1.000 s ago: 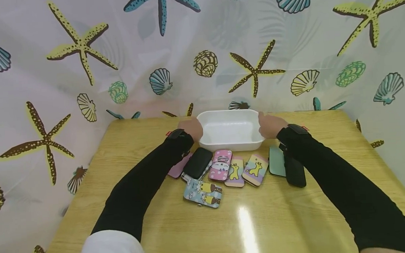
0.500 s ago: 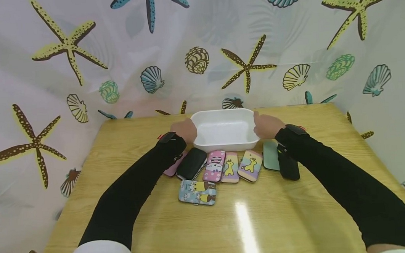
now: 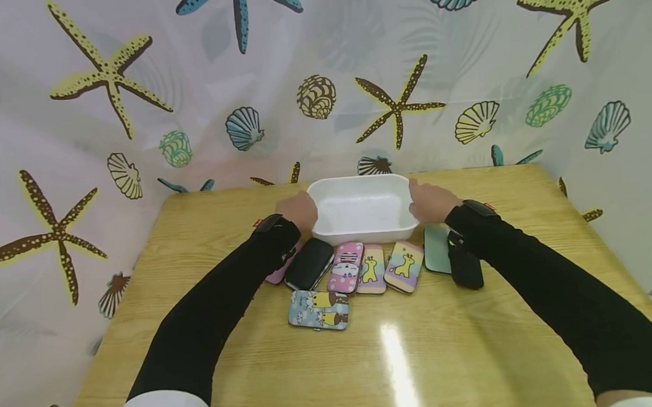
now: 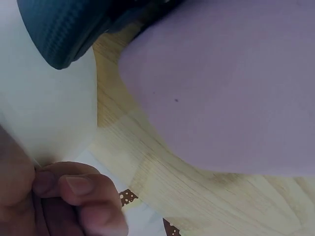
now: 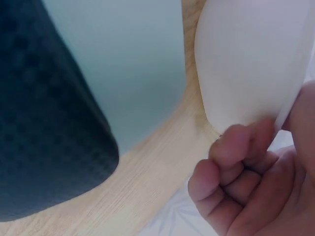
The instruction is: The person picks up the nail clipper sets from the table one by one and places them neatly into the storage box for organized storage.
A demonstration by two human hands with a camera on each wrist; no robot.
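Observation:
A white plastic basin stands near the table's far edge. At its left end my left hand grips the rim, and my right hand holds the right end. Curled fingers pinch the rim in the right wrist view. In the left wrist view, the fingers are bent at the basin's side. Just before the basin lie several flat cases: a black case, a pink cartoon case, giraffe cases, a blue giraffe case, and a green case.
A dark case lies partly under the right forearm. The left forearm partly covers a plain pink case. Behind the wooden table hangs a white curtain printed with shells and starfish.
The whole scene shifted slightly left in the head view between the first two frames, as the camera turned. Both hands stay on the basin, and the cases keep their places.

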